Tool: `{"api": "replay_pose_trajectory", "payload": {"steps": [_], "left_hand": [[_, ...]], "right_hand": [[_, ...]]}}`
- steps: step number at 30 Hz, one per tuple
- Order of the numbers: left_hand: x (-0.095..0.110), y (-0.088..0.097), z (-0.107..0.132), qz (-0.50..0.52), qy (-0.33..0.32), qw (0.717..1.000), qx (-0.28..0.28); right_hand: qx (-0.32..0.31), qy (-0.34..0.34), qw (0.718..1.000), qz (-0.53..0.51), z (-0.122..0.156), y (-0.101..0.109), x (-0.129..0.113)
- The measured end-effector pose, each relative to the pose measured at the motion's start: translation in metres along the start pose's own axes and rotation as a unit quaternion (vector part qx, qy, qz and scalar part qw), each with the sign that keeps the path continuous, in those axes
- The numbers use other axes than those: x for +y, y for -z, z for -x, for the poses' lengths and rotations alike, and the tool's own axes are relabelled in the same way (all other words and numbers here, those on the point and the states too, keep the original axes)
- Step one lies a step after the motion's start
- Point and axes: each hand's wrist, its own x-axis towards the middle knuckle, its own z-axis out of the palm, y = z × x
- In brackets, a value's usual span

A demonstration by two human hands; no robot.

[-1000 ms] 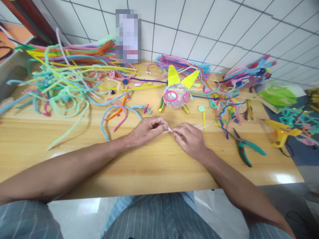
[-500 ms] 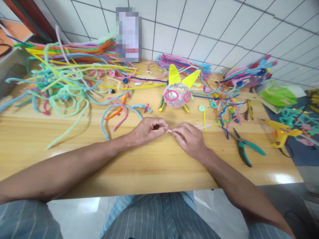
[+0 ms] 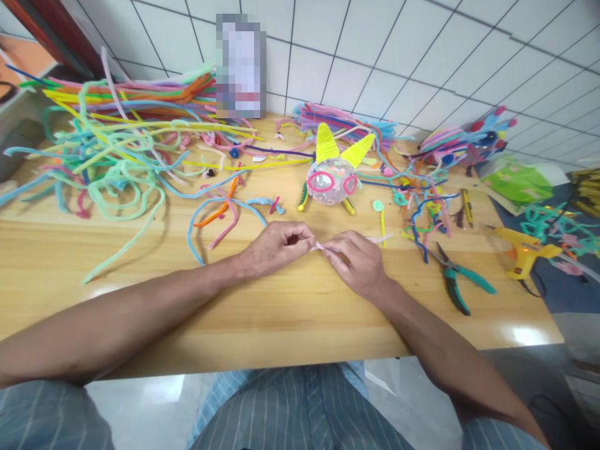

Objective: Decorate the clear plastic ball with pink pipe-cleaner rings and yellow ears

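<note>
Both my hands rest on the wooden table, close together near its middle. My left hand pinches one end of a pale pink pipe cleaner. My right hand is closed on the same pipe cleaner, whose far end sticks out past my fingers. Just beyond my hands sits a small round figure with yellow ears and pink loop eyes.
Loose pipe cleaners in many colours cover the table's left and back. Teal-handled pliers lie right of my right hand. A yellow glue gun sits at the right edge. A tiled wall stands behind.
My hands have stayed in place, with only small finger movements on the pink pipe cleaner. The view has shifted slightly.
</note>
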Motion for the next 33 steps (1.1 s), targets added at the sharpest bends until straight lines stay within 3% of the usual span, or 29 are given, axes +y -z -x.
{"api": "replay_pose_trajectory", "payload": {"steps": [4, 8, 12, 17, 23, 33], "left_hand": [[-0.002, -0.003, -0.001, -0.016, -0.015, 0.999, 0.024], [-0.008, -0.006, 0.000, -0.122, -0.123, 0.980, 0.095], [-0.010, -0.007, 0.004, -0.235, -0.207, 0.948, 0.064], [-0.010, -0.005, 0.005, -0.269, -0.205, 0.940, 0.041], [-0.009, -0.002, 0.005, -0.242, -0.200, 0.949, 0.022], [-0.007, 0.002, 0.003, -0.206, -0.169, 0.962, 0.065]], "right_hand": [[0.004, -0.005, 1.000, -0.001, -0.001, 0.001, 0.000], [-0.008, -0.021, 1.000, -0.002, 0.000, 0.001, 0.001], [-0.022, -0.021, 1.000, -0.005, 0.001, 0.000, 0.001], [-0.016, -0.011, 1.000, 0.006, -0.001, -0.002, -0.002], [-0.030, -0.006, 1.000, -0.002, -0.001, 0.001, -0.005], [0.018, -0.023, 1.000, -0.002, 0.000, -0.002, 0.001]]}}
